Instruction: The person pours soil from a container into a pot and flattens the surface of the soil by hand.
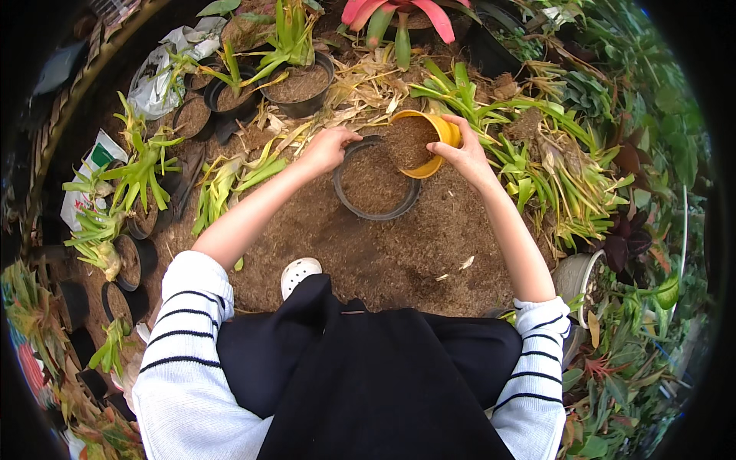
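My right hand [464, 152] grips a yellow plastic pot [451, 135] by its rim and side. The pot is tilted to the left over a round black plastic pot [376, 215], and brown potting mix [409, 141] lies at its mouth. The black pot stands on the ground in front of me and holds the same brown mix. My left hand [332, 148] holds the black pot's rim at its upper left, with thumb and fingers close together. Uprooted green plants lie in a heap [552, 167] to the right, and a smaller bunch [227, 184] lies at the left.
Soil-filled black pots [299, 95] stand at the upper left, with more along the left [135, 261]. Dry leaves [368, 80] cover the ground at the back. A pink-leaved bromeliad [425, 17] stands beyond. My white clog [300, 273] is near; a pale pot [578, 282] stands at right.
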Tool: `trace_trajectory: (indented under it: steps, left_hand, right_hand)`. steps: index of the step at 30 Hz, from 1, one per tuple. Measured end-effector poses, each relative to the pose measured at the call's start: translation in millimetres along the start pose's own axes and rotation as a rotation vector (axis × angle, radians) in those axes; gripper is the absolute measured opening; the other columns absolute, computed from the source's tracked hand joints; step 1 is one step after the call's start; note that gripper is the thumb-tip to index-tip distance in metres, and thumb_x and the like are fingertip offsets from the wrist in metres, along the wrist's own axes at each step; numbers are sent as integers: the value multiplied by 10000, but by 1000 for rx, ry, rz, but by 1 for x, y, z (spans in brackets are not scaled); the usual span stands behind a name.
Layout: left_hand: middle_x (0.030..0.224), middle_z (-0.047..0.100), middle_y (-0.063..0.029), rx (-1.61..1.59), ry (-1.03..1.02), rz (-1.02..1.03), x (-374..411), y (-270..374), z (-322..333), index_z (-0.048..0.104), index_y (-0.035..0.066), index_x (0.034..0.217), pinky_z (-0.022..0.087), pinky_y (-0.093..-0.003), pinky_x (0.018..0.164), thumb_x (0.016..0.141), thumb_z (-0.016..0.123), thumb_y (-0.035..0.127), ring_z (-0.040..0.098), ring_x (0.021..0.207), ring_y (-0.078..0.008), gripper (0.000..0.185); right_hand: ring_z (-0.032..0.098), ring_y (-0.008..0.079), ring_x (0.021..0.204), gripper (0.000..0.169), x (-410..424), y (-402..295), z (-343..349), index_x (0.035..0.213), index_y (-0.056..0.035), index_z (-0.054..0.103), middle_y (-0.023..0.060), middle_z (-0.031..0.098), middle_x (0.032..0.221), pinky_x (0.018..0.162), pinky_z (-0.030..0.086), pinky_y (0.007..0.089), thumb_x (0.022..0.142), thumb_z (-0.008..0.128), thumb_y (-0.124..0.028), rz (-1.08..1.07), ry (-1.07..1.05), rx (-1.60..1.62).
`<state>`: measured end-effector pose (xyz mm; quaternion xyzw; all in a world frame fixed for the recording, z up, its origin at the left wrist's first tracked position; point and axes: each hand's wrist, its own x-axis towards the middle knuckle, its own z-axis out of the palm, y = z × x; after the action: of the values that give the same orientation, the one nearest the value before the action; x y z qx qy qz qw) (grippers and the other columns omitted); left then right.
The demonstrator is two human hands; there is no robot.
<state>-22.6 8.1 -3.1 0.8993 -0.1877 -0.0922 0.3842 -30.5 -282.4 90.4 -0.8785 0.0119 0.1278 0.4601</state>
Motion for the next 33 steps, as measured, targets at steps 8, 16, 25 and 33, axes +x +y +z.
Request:
trace_trajectory:
  steps: [8, 16, 25, 33]
  left_hand:
    - [1081, 650, -145, 20, -16, 1, -1, 2, -2, 661, 74, 1134, 508, -364, 889, 715, 587, -98, 630, 1006, -281, 459]
    - [1114, 643, -136, 21, -27, -11, -2, 5, -3, 657, 79, 1148, 507, -365, 895, 736, 613, -84, 630, 1011, -274, 445]
    - [1113, 643, -134, -30, 4, -21, -2, -1, 1, 648, 78, 1164, 515, -351, 893, 735, 596, -103, 646, 987, -262, 469]
    - [1094, 643, -133, -123, -25, -27, -1, -7, 2, 631, 63, 1184, 523, -339, 887, 721, 576, -124, 653, 970, -241, 503]
  right_hand:
    - [365, 390, 1282, 829, -7, -10, 15, 1342, -163, 445, 260, 384, 1322, 1075, 339, 449, 631, 800, -397, -83, -14, -129]
    - [363, 378, 1279, 838, -11, -11, 16, 1343, -178, 446, 240, 376, 1303, 1073, 342, 448, 624, 817, -397, -68, 23, -163]
    - [360, 368, 1280, 835, -7, -9, 17, 1348, -172, 441, 224, 372, 1308, 1078, 335, 452, 640, 812, -411, -44, -7, -124]
    - [349, 377, 1280, 859, -6, -10, 22, 1346, -153, 433, 223, 354, 1306, 1072, 341, 455, 627, 817, -424, -37, 40, -120]
